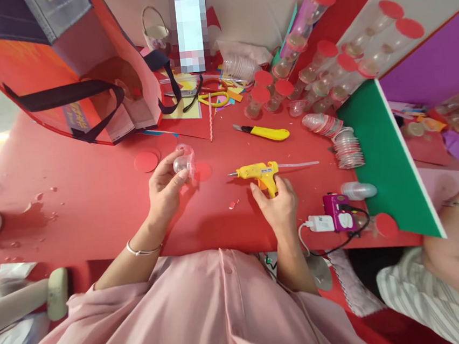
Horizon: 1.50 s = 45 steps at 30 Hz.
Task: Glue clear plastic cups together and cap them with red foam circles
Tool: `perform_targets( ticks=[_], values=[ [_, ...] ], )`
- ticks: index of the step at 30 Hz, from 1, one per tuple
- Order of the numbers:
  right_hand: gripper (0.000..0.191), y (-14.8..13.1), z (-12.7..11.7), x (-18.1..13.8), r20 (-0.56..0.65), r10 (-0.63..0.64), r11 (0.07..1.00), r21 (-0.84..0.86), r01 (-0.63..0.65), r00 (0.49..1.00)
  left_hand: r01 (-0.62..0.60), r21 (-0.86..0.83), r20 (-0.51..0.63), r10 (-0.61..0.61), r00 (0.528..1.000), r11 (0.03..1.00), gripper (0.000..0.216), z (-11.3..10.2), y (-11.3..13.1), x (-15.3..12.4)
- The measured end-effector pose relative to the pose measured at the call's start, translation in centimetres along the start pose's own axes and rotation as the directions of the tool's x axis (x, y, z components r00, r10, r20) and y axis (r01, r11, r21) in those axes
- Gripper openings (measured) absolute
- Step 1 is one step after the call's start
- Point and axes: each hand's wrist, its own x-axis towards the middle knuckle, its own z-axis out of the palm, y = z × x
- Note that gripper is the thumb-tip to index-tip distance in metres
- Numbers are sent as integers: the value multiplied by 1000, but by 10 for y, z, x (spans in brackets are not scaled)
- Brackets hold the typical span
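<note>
My left hand (165,188) is closed around a small clear plastic cup (184,161), held tilted just above the red table (95,206). A red paper disc (202,171) lies right beside the cup. My right hand (278,202) grips the handle of a yellow hot glue gun (259,172). The gun rests on the table, nozzle pointing left, with a clear glue stick (299,164) sticking out of its back. A silver bangle (142,250) sits on my left wrist.
A second red disc (146,161) lies left of the cup. A yellow utility knife (264,132), scissors (189,92), clear tubes with red lids (317,71), stacked clear lids (347,150), a red bag (66,74), a green board (386,162) and a charger (331,220) surround the work area. Another person (447,281) sits at right.
</note>
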Motion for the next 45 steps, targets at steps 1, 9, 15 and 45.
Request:
perform_targets(
  ticks=[1, 9, 15, 45],
  values=[
    [50, 7, 5, 2, -7, 8, 1000, -31, -8, 1000, -68, 106, -20, 71, 997, 992, 51, -1, -2, 0],
    [48, 19, 5, 14, -35, -28, 963, -270, 18, 999, -327, 696, 124, 342, 931, 639, 42, -7, -15, 2],
    [29, -17, -3, 6, -150, -193, 979, 34, 200, 970, -286, 672, 114, 287, 951, 683, 45, -3, -18, 4],
    [30, -92, 38, 22, 218, -422, 894, 263, 363, 880, -289, 300, -324, 382, 865, 909, 44, -3, 5, 1]
  ],
)
